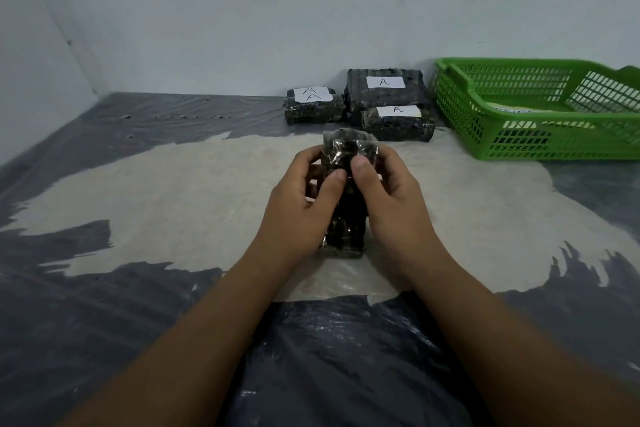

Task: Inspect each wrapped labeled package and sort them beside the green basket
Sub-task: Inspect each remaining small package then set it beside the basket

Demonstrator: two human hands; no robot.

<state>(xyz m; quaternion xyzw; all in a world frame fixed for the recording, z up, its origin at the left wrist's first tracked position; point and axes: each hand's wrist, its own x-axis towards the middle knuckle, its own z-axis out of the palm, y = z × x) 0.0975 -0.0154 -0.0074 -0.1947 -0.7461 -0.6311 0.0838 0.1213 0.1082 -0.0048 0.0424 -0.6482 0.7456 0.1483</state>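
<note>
A small dark rectangular package wrapped in glossy clear film (344, 191) is held upright at the centre of the view, its long axis running from the bench surface up and away towards the wall, its lower end near or on the pale worn patch of the grey plastic-covered bench (173, 191) (contact cannot be told). Its crinkled top end is turned away from the camera; no label is shown on the visible face. It is clasped by the left hand (298, 211) on its left side, thumb pressed on the front, and by the right hand (391, 204) on its right side, thumb likewise laid on the front. Farther back, against the wall, three dark film-wrapped packages with white paper labels marked A (384, 94) are grouped, two small ones in front and beside a larger one. Just right of them stands a green perforated plastic basket (519, 142).
</note>
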